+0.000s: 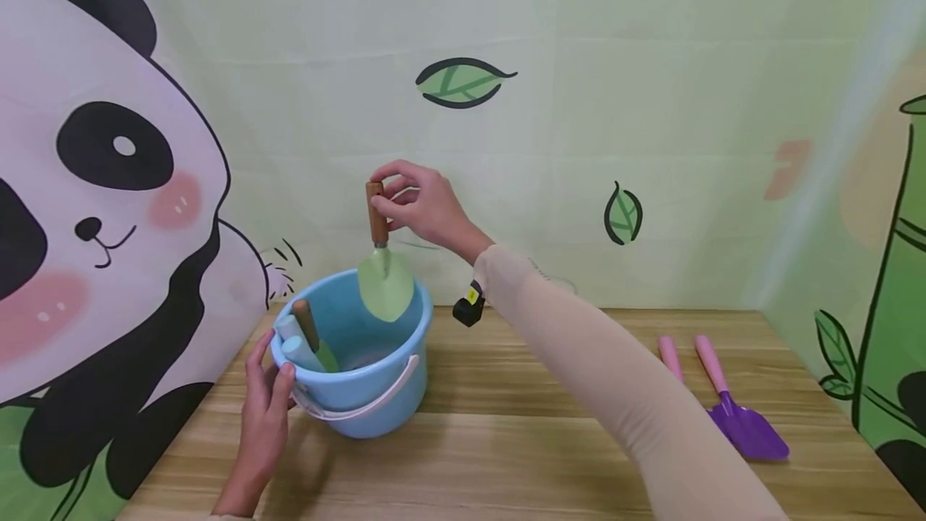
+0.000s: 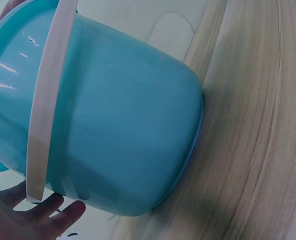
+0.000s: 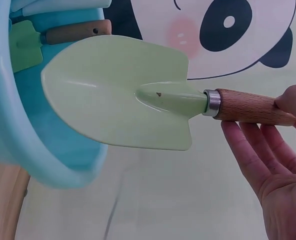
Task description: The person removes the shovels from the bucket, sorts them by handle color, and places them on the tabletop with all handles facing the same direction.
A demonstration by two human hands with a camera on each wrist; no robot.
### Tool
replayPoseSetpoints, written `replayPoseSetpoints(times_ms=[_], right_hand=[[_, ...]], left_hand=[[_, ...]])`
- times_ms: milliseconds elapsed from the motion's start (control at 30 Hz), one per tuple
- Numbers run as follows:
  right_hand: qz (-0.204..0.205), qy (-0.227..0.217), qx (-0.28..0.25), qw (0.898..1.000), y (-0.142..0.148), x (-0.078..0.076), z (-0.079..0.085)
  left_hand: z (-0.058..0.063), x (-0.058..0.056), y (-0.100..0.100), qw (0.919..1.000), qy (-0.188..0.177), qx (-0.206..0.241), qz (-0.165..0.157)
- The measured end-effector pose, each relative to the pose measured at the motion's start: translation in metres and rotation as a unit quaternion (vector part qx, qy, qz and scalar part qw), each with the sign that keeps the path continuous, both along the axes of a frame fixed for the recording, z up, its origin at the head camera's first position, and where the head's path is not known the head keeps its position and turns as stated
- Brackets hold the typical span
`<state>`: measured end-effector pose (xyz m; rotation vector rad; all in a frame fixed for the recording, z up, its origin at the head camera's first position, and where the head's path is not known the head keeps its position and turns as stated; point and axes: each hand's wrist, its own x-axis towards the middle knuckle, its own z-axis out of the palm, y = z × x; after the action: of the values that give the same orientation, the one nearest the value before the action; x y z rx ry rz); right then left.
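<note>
My right hand (image 1: 427, 207) pinches the wooden handle (image 3: 253, 106) of a pale green hand trowel (image 3: 113, 95), thumb on one side and fingers on the other. The trowel hangs blade down over the mouth of a light blue bucket (image 2: 128, 110). At the bucket's near left side, my left hand (image 1: 264, 416) holds it by the rim, its fingertips against the outer wall beside the white carrying handle (image 2: 45, 100). Inside the bucket, a smaller green tool with a wooden handle (image 3: 78, 31) leans next to two light blue handles (image 1: 302, 352).
To the right on the wooden table (image 1: 521, 449) lie two pink-handled tools; one is a purple shovel (image 1: 752, 428), the other is partly hidden by my right sleeve (image 1: 579, 344). Behind the table hangs a printed backdrop (image 1: 687, 103) with a panda and leaves.
</note>
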<state>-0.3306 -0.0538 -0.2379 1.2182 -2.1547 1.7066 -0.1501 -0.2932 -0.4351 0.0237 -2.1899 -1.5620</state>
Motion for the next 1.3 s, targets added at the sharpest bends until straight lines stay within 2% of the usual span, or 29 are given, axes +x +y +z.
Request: replayPoseSetpoints(times_ms=[233, 667, 1300], right_hand=[[-0.015, 0.013, -0.004, 1.0, 0.015, -0.006, 0.006], [-0.051, -0.02, 0.004, 0.998, 0.056, -0.016, 0.013], [-0.104, -0.03, 0.036, 0.993, 0.121, -0.034, -0.005]], left_hand=[[-0.001, 0.001, -0.001, 1.0, 0.001, -0.001, 0.003], [0.0, -0.002, 0.0, 0.9999, -0.011, -0.001, 0.003], [0.0, 0.0, 0.0, 0.9998, -0.014, -0.007, 0.011]])
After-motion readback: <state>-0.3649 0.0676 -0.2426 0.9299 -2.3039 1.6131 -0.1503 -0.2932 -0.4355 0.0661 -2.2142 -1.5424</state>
